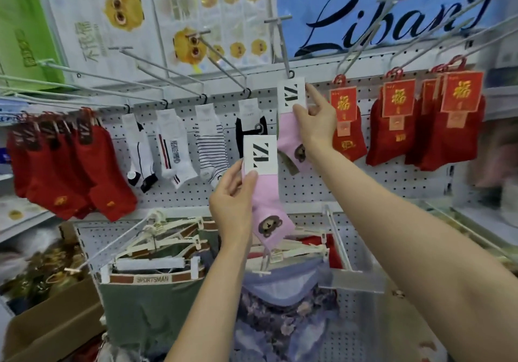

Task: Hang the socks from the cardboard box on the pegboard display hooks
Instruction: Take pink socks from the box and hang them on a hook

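My left hand [232, 202] pinches a pink sock pair [267, 202] with a white card label and a bear patch, held in front of the pegboard [350, 182]. My right hand [315, 120] grips a second pink sock pair [291, 137] by its white label, whose small black hanger sits on a long white display hook [281, 42]. The cardboard box [53, 322] sits at the lower left, partly out of view.
Red socks [84, 171] hang at the left, white and striped socks [173, 148] in the middle, red socks with gold cards [420, 126] at the right. Several bare hooks jut toward me. Underwear on hangers [157, 277] fills the lower rail.
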The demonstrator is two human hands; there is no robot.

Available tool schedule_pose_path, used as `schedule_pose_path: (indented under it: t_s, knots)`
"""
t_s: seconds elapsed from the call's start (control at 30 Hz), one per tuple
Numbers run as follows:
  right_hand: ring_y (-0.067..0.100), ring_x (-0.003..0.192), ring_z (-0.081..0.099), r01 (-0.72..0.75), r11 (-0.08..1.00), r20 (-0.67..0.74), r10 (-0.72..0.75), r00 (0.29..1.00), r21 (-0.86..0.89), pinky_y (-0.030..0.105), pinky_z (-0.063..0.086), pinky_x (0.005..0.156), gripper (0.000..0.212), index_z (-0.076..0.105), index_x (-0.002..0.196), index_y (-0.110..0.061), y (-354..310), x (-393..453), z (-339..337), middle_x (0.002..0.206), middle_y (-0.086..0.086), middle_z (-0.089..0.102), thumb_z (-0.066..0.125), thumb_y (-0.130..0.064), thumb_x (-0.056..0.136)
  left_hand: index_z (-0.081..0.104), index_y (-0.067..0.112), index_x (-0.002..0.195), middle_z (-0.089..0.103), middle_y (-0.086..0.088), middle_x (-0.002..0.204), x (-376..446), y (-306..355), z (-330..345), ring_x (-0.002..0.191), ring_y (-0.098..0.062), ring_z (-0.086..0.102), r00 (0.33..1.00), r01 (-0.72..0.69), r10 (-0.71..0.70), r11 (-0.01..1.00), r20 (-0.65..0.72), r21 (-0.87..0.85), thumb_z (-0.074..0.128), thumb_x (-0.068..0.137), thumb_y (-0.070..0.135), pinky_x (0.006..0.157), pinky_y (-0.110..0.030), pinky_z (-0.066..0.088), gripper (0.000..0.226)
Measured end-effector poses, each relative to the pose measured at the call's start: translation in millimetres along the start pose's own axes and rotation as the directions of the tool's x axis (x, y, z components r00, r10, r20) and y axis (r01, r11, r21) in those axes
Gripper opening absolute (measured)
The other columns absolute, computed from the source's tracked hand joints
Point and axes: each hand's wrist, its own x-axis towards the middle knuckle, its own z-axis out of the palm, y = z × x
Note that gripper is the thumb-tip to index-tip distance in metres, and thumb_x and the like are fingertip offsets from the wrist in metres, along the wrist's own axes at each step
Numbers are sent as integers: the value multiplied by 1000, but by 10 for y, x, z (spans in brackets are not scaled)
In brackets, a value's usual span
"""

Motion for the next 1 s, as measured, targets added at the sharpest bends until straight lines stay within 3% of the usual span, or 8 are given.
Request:
schedule_pose_path:
  t_s: [0.07, 0.2, 0.37, 0.5, 0.6, 0.73, 0.87, 1.0]
  knots:
    - [-6, 47, 40, 18, 1000, -4, -18, 1000, -7, 8, 34, 51, 54, 52, 141, -19, 92, 59, 28, 77, -12, 55, 61, -3, 90, 64, 41, 106, 74, 5, 108, 112, -45, 16, 99, -1, 70, 1000, -5, 6, 1000, 9, -12, 73, 87, 12, 85, -23, 58, 35]
    - [2, 57, 44, 32, 996, 10, -31, 999, -78, 19, 40, 58, 53, 55, 140, -25, 325, 98, 24, 80, -2, 62, 62, -9, 89, 65, 39, 102, 76, 14, 95, 295, -146, 109, 96, -3, 71, 998, -26, 27, 999, 49, -26, 72, 88, 7, 81, -22, 58, 36]
    - [7, 104, 59, 191, 972, -48, -199, 979, -141, 29, 51, 93, 36, 59, 134, -22, 353, -92, -132, 112, -6, 65, 57, -28, 98, 68, 31, 109, 76, 10, 100, 516, -196, 385, 97, -6, 72, 995, -55, 57, 998, 81, -31, 72, 88, 7, 86, -29, 59, 32]
    - [13, 92, 67, 168, 984, 84, -172, 982, 52, 31, 54, 84, 38, 59, 133, -21, 354, -241, -220, 99, -1, 71, 64, -20, 95, 68, 23, 115, 76, -1, 106, 677, -224, 732, 99, -11, 72, 992, -54, 61, 997, 111, -60, 73, 87, 10, 87, -31, 58, 31]
    - [17, 89, 70, 123, 986, 70, -132, 989, 115, 30, 57, 80, 48, 58, 133, -22, 331, -168, -222, 92, 6, 72, 68, -4, 89, 70, 20, 116, 76, 0, 104, 777, -254, 930, 95, -7, 71, 989, -88, 89, 996, 115, -13, 75, 86, 13, 89, -36, 59, 32]
    - [8, 74, 64, 84, 990, 8, -85, 996, 117, 21, 52, 71, 52, 60, 132, -21, 281, 42, -206, 78, -2, 68, 70, -1, 86, 72, 17, 116, 74, 8, 103, 1022, -79, 1063, 85, 10, 66, 963, -262, 253, 961, 93, 90, 77, 84, 14, 82, -12, 53, 33]
    - [6, 66, 54, 79, 994, -23, -77, 997, 79, 22, 51, 69, 51, 61, 132, -21, 284, 206, -123, 68, -3, 56, 71, -3, 85, 72, 16, 113, 73, 6, 107, 1296, 279, 1144, 97, -3, 68, 879, -471, 456, 876, 138, 104, 76, 84, 11, 86, -12, 51, 30]
    - [11, 67, 51, 91, 995, -17, -91, 996, 30, 33, 53, 72, 50, 63, 130, -25, 305, 289, 10, 68, -3, 52, 73, -8, 84, 76, 13, 97, 74, 11, 87, 1439, 452, 1195, 82, -2, 69, 765, -638, 602, 757, 226, 144, 75, 84, 12, 81, -23, 57, 13]
